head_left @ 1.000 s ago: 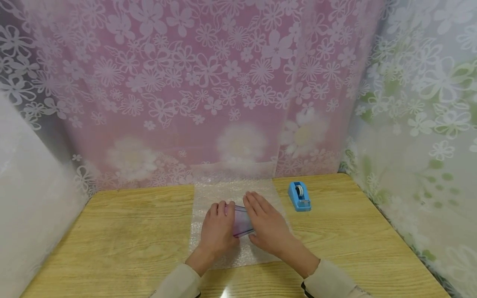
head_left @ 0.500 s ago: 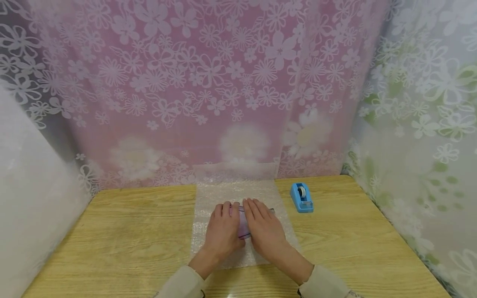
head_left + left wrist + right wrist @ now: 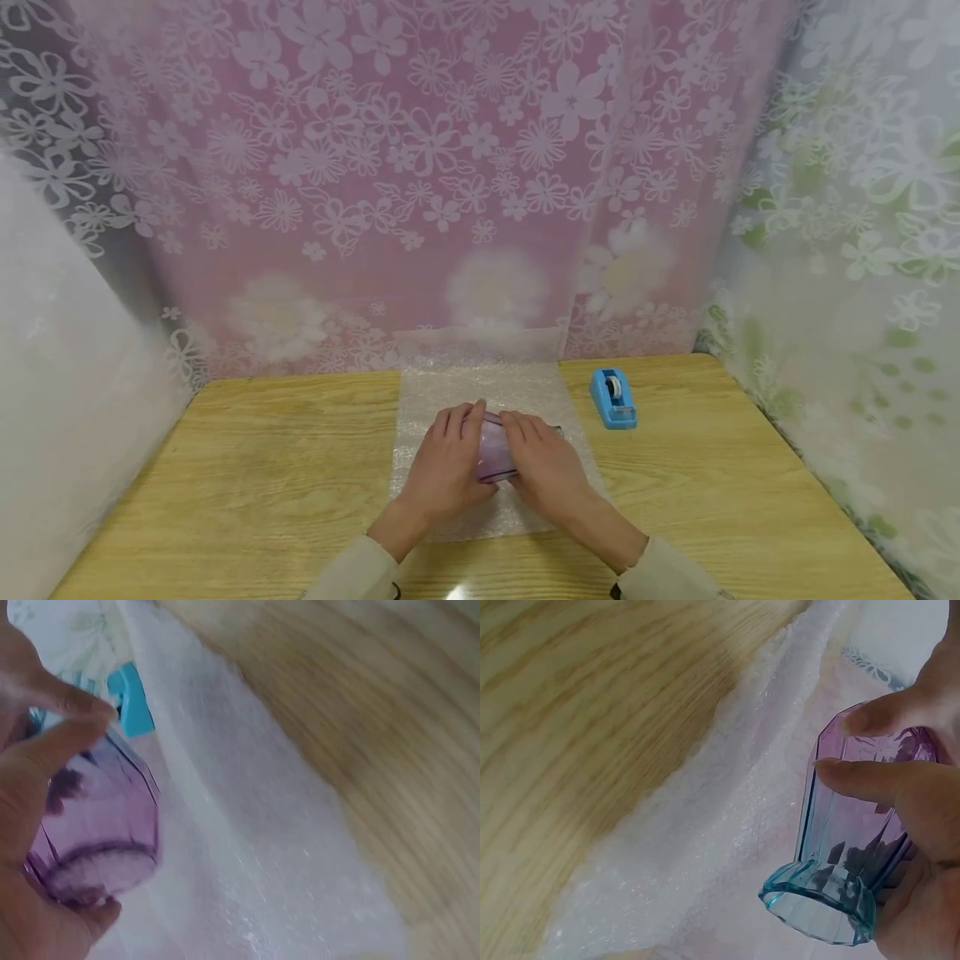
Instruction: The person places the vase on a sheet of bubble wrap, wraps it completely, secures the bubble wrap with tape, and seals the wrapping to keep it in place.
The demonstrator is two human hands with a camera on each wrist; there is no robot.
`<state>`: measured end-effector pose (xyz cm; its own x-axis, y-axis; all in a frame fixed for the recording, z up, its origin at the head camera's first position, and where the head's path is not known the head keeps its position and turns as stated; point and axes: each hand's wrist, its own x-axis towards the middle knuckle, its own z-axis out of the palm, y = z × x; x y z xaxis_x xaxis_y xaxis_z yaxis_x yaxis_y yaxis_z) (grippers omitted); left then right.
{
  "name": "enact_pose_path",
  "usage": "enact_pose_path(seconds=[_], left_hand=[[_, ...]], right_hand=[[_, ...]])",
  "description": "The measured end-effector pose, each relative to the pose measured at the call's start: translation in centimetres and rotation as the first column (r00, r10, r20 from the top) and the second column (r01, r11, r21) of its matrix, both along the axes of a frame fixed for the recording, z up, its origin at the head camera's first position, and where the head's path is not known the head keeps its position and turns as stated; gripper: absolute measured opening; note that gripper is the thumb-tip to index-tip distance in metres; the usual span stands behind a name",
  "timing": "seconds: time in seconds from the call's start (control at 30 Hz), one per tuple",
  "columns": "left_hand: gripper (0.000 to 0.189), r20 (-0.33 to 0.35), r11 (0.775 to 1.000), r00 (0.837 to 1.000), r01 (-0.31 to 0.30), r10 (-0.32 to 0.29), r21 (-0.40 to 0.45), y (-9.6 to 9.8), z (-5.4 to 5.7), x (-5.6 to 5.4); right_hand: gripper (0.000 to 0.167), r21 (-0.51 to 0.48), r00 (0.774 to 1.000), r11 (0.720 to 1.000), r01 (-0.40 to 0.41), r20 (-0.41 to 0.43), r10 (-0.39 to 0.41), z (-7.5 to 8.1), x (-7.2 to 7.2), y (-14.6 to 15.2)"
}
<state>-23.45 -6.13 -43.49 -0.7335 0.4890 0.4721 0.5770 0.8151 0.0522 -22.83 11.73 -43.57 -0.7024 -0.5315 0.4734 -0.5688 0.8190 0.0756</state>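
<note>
A faceted glass vase (image 3: pixel 495 450), purple toward its base and blue at its flared mouth, lies sideways over a sheet of bubble wrap (image 3: pixel 487 385). My left hand (image 3: pixel 446 462) grips its purple end, thumb on the near side and fingers over the far side. The right hand (image 3: pixel 551 467) holds the vase closer to the mouth, fingers bent over it. In the right wrist view the blue mouth (image 3: pixel 817 896) sticks out past the right hand. The round purple base (image 3: pixel 105 874) shows in the left wrist view.
A blue tape dispenser (image 3: pixel 613 400) with a roll in it stands right of the bubble wrap. The wrap's far end rises against the pink flowered curtain (image 3: pixel 337 250) behind the wooden table (image 3: pixel 285 467). A pale curtain (image 3: pixel 847 292) hangs at the right.
My right hand has moved along the vase toward my left, and its straighter fingers now bend over the glass. The mouth end now peeks out beyond it. The head view has shifted slightly.
</note>
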Motion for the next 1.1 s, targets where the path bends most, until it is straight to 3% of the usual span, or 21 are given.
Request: enact_pose_path(seconds=[0.07,0.17,0.4,0.77,0.97,1.1], left_hand=[[0.111,0.044,0.998,0.997,0.057,-0.058,0.018,-0.6,0.1,-0.2],[0.108,0.058,0.994,0.992,0.108,-0.11,0.033,-1.5,0.1,-0.7],[0.097,0.05,0.995,0.994,0.102,-0.101,-0.016,-2.6,-0.2,-1.2],[0.098,0.057,0.986,0.986,0.156,-0.159,0.052,-1.7,-1.0,-1.3],[0.097,0.01,0.983,0.987,0.156,-0.158,0.093,-1.1,-1.3,-1.4],[0.096,-0.016,0.985,0.989,0.148,-0.147,0.091,-0.5,-1.4,-1.4]], right_hand=[[0.074,-0.008,1.0,1.0,-0.001,0.003,0.001,0.0,0.0,0.4],[0.072,-0.021,1.0,1.0,0.0,-0.017,-0.001,0.1,0.0,0.8],[0.072,-0.047,0.999,0.999,-0.008,-0.04,0.006,0.2,0.1,1.2],[0.074,-0.008,1.0,1.0,0.002,-0.019,-0.002,-0.2,0.2,1.2],[0.066,-0.001,0.998,0.999,0.051,-0.041,-0.051,0.0,0.1,0.8],[0.078,-0.018,0.995,0.995,0.101,-0.003,-0.101,0.0,0.2,0.4]])
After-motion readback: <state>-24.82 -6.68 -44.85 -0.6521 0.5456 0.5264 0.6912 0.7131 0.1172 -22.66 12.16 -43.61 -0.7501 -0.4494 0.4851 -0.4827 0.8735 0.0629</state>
